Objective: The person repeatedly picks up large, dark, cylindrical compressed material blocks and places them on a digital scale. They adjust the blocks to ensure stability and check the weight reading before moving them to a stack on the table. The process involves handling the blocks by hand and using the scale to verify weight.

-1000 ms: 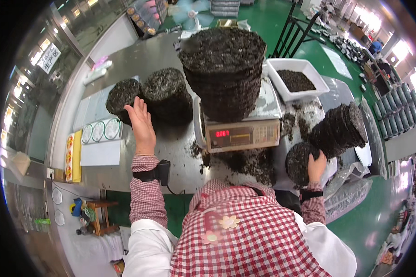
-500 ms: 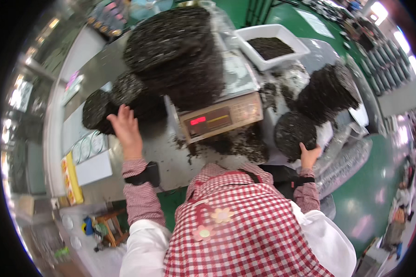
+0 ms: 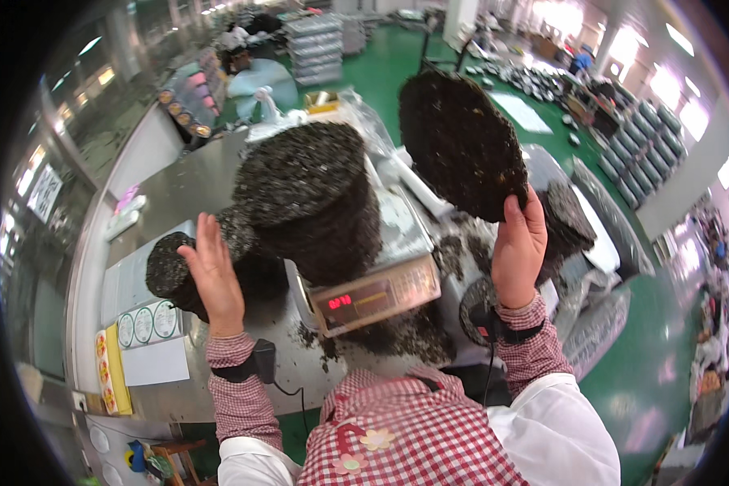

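Note:
My right hand (image 3: 518,251) grips the lower edge of a round, flat, dark disc of dried seaweed (image 3: 462,146), raised and tilted. Open, with its fingers together and pointing up, my left hand (image 3: 217,283) is beside the smaller seaweed stacks (image 3: 170,263) at the left. Between my hands, a tall stack of seaweed discs (image 3: 308,178) sits on a weighing scale (image 3: 377,296) with a lit red display. More stacked seaweed (image 3: 571,219) lies at the right, partly behind my right hand.
Dark crumbs (image 3: 405,340) litter the metal table before the scale. A white tray (image 3: 419,182) is mostly hidden behind the raised disc. Clear plastic bags (image 3: 595,324) lie at the right edge. White paper (image 3: 155,362) and a yellow strip (image 3: 115,377) lie at the left.
My right hand has lifted a seaweed disc from the right side of the table up and inward. My left hand stays open near the left stacks. The view has tilted up.

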### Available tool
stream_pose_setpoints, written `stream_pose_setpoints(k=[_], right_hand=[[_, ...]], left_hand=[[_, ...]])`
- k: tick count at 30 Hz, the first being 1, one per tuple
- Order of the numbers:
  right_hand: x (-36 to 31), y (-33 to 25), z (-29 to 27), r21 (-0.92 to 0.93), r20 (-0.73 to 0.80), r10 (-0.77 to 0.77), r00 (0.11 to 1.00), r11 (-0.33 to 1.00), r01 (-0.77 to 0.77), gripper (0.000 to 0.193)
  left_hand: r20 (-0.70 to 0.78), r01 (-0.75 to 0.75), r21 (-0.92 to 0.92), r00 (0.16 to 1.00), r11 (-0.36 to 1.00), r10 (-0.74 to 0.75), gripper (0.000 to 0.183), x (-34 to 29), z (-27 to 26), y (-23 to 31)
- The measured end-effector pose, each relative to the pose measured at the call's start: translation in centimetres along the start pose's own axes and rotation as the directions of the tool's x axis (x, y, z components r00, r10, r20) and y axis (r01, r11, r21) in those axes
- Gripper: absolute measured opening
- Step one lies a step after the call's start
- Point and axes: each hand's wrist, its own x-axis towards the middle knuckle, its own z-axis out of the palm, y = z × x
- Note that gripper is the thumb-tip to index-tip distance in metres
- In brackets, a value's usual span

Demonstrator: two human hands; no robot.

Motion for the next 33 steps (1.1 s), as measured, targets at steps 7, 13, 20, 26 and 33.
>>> stream_pose_setpoints(k=[7,13,20,26,33], right_hand=[[3.8,0.8,14.3,-0.374,0.816,-0.216,0.536,0.510,0.775,0.047],[2.8,2.0,11.7,-0.472,0.749,-0.099,0.655,0.613,0.633,0.048],[4.5,5.7,3.2,-0.472,0.237,-0.016,0.971,0.872,0.129,0.032],[4.1,7.3,1.4,-0.421,0.161,0.096,0.982,0.907,-0.019,0.031],[4.4,8.2,1.3,-0.410,0.196,0.164,0.967,0.909,-0.072,0.034]], left_hand=[[0.116,-0.145,0.115,0.984,0.983,0.132,0.084,2.2,2.4,2.1],[0.024,-0.089,0.108,0.996,0.990,0.087,0.087,0.3,-0.3,1.8],[-0.037,0.068,0.053,0.997,0.996,-0.066,0.094,0.6,-3.1,0.4],[-0.034,0.190,0.040,0.982,0.981,-0.188,0.094,1.1,-3.1,-2.0],[-0.041,0.280,0.073,0.960,0.957,-0.278,0.095,0.1,-1.6,-3.7]])
